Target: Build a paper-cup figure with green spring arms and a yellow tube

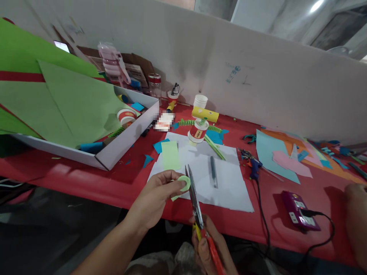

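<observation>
Between the thumb and fingers of my left hand (156, 194) is a small round piece of light green paper (186, 183). My right hand (210, 246) is wrapped round the handles of scissors (196, 204) with red and yellow grips. The blades point away from me, slightly parted, right beside the green piece's edge. Under both lie white paper sheets (229, 191). On them rest a light green paper rectangle (170, 154) and a dark pen (213, 172). A red and white paper cup (197, 131) with folded green strips stands at the sheets' far edge.
To the left is a white box (126, 133) with large green sheets. On the right lie a blue glue gun (254, 166), coloured paper (275, 152) and a purple power socket (299, 212) with a cable. Another person's arm (355, 221) is at the far right.
</observation>
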Available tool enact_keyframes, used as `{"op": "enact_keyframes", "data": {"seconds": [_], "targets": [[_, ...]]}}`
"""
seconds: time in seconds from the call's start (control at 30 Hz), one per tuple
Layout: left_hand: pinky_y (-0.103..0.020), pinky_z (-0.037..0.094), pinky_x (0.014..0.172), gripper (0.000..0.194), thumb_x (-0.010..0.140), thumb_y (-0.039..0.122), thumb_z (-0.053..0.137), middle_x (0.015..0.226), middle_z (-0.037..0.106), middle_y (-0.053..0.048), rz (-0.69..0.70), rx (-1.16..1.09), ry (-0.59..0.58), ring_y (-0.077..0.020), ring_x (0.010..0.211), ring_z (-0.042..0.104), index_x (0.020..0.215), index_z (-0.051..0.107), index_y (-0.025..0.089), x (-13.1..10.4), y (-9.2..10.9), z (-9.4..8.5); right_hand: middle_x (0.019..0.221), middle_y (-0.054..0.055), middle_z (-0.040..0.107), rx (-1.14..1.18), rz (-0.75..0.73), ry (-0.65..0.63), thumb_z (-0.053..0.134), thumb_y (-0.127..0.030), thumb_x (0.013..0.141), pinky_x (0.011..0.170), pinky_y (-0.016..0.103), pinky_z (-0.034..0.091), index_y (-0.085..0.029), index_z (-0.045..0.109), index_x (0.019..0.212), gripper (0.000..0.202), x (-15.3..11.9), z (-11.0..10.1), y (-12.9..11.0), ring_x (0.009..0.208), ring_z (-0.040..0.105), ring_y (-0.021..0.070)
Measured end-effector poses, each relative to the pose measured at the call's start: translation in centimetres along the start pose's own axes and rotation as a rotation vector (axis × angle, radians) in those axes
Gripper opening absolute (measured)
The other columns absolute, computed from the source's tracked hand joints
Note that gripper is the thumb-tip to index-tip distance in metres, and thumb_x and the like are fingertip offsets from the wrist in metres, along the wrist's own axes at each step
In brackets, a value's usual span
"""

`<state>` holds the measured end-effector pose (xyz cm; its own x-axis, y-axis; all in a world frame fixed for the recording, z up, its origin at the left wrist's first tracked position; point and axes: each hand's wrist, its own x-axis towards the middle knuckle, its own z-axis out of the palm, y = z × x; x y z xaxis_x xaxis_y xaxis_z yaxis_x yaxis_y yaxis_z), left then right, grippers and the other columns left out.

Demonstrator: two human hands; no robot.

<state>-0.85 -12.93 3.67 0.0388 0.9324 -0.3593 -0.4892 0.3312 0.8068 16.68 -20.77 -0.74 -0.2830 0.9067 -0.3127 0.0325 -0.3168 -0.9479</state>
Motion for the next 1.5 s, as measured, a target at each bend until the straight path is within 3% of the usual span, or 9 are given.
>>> {"op": "enact_keyframes", "data": {"seconds": [0.27, 0.47, 0.7, 1.0, 1.17, 1.33, 1.5], "targets": [[-0.021, 0.036, 0.054, 0.027, 0.059, 0.028, 0.083, 0.063, 0.059, 0.0, 0.009, -0.006, 0.024, -0.0096, 0.059, 0.05, 0.06, 0.059, 0.015, -0.2, 0.2, 0.2, 0.062, -0.005, 0.038, -0.115, -0.086, 0.011, 0.047, -0.076, 0.083, 0.046, 0.023, 0.027, -0.019, 0.06, 0.109, 0.064, 0.1, 0.0, -0.1, 0.051, 0.028, 0.0089], [-0.022, 0.044, 0.061, 0.028, 0.06, 0.028, 0.084, 0.066, 0.061, 0.0, 0.007, -0.023, 0.013, -0.0103, 0.063, 0.053, 0.061, 0.06, 0.015, -0.1, 0.1, -0.1, 0.062, -0.003, 0.048, -0.158, -0.112, -0.001, 0.047, -0.074, 0.084, 0.049, 0.023, 0.032, -0.023, 0.061, 0.111, 0.059, -0.2, -0.3, 0.1, 0.05, 0.037, 0.0105], [-0.021, 0.043, 0.059, 0.028, 0.061, 0.029, 0.084, 0.07, 0.062, 0.0, 0.026, -0.065, 0.011, -0.0096, 0.063, 0.054, 0.063, 0.06, 0.016, -0.1, 0.1, -0.2, 0.06, -0.003, 0.047, -0.221, -0.144, -0.022, 0.049, -0.072, 0.084, 0.045, 0.022, 0.032, -0.021, 0.062, 0.11, 0.058, 0.2, -1.2, 1.6, 0.049, 0.038, 0.0105], [-0.022, 0.042, 0.06, 0.027, 0.059, 0.029, 0.084, 0.067, 0.061, 0.0, 0.018, -0.042, 0.024, -0.0103, 0.062, 0.053, 0.063, 0.061, 0.015, 0.0, 0.3, -0.2, 0.06, -0.001, 0.053, -0.231, -0.125, 0.052, 0.049, -0.076, 0.082, 0.047, 0.023, 0.035, -0.021, 0.063, 0.106, 0.062, -0.6, -0.2, -0.7, 0.05, 0.043, 0.0116], [-0.022, 0.042, 0.06, 0.026, 0.059, 0.029, 0.084, 0.065, 0.061, 0.001, 0.033, -0.025, 0.036, -0.0103, 0.061, 0.053, 0.062, 0.062, 0.016, 0.1, 0.2, -0.3, 0.061, 0.0, 0.057, -0.254, -0.118, 0.064, 0.049, -0.074, 0.083, 0.049, 0.023, 0.039, -0.02, 0.062, 0.107, 0.06, -0.5, -0.4, -0.5, 0.05, 0.047, 0.0123], [-0.023, 0.043, 0.061, 0.025, 0.061, 0.028, 0.083, 0.065, 0.06, 0.001, 0.03, -0.042, 0.014, -0.0101, 0.06, 0.053, 0.061, 0.061, 0.016, 0.1, 0.2, -0.5, 0.061, 0.0, 0.059, -0.286, -0.17, -0.063, 0.05, -0.069, 0.086, 0.047, 0.022, 0.042, -0.019, 0.061, 0.113, 0.057, -0.1, -1.3, 0.4, 0.049, 0.05, 0.0125], [-0.023, 0.044, 0.059, 0.025, 0.062, 0.027, 0.083, 0.066, 0.06, 0.0, 0.032, -0.057, 0.006, -0.0107, 0.061, 0.052, 0.061, 0.06, 0.016, 0.1, 0.3, -0.6, 0.062, 0.001, 0.059, -0.31, -0.166, -0.024, 0.051, -0.067, 0.086, 0.047, 0.021, 0.04, -0.02, 0.063, 0.112, 0.055, -0.4, -1.4, 0.3, 0.05, 0.048, 0.0123]]}}
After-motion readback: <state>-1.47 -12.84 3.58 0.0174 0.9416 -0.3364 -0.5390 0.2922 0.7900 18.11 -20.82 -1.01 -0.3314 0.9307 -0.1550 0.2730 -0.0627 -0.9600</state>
